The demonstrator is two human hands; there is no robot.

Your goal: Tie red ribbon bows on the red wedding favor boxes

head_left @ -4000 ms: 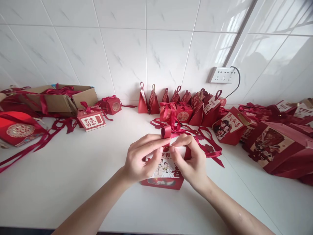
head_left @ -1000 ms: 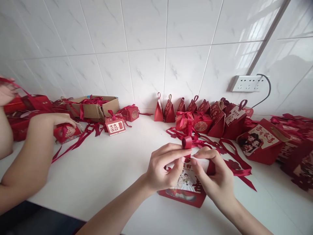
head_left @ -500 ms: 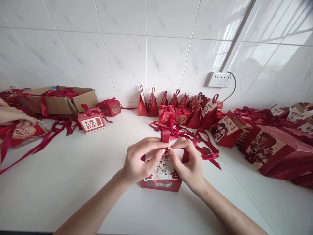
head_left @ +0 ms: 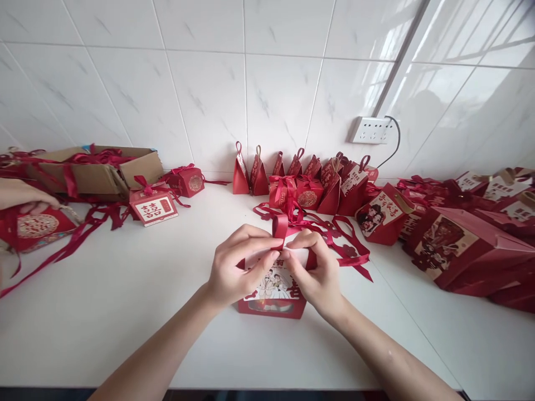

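A: Thing in hand?

B: Red box (head_left: 271, 287), standing mid-table on the white tabletop (head_left: 125, 334). White front panel, red lettering, a printed couple; see-through window (head_left: 271, 306) low down. Red loop (head_left: 280, 224) upright at the top.

A: Fingers?

B: Left hand (head_left: 239, 266): thumb and fingers pinching the box top at the loop's base. Right hand (head_left: 316, 273): thumb and forefinger pinched on the white upper edge, tips just beside the left's.

A: Edges, room?

B: Tabletop runs from the box to its front edge, and wide to the left. Just behind: loose ribbons (head_left: 354, 245), then small boxes (head_left: 307, 193) by the tiled wall (head_left: 204, 83). Right, well apart: large box (head_left: 472, 250). Far left: another person's hand (head_left: 25, 196) at a gold-patterned box (head_left: 39, 227).
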